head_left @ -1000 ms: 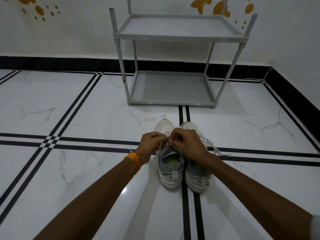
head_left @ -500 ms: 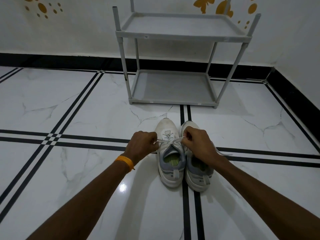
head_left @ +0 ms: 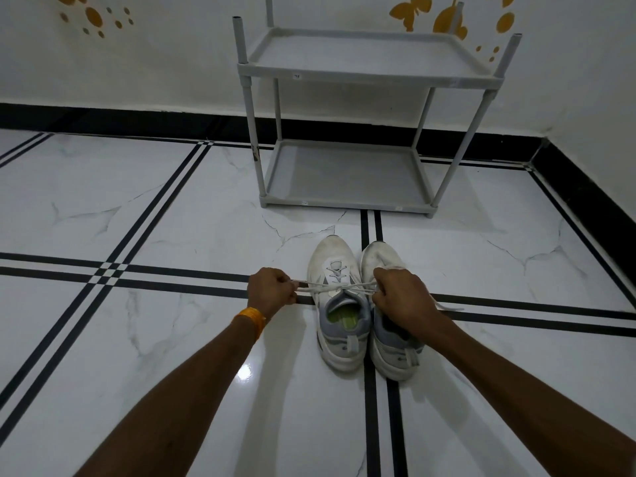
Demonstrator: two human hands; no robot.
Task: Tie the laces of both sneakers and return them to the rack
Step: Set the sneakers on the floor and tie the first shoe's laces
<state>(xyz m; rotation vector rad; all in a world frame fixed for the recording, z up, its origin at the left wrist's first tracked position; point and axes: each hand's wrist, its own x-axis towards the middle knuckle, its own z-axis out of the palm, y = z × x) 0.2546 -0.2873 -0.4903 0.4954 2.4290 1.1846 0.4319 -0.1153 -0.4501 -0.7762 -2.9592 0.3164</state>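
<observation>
Centrally, left hand (head_left: 272, 287) and right hand (head_left: 401, 296) each pinch a lace (head_left: 335, 287) of the left sneaker (head_left: 339, 304), pulled taut.

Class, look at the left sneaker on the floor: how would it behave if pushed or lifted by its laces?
The left sneaker would probably slide easily; the floor looks glossy. It seems unlikely to tip, with its broad flat sole. The laces look floppy, taut only between the left hand and right hand, so it might dangle.

Bare floor (head_left: 344, 222) before rack (head_left: 347, 201)
</observation>
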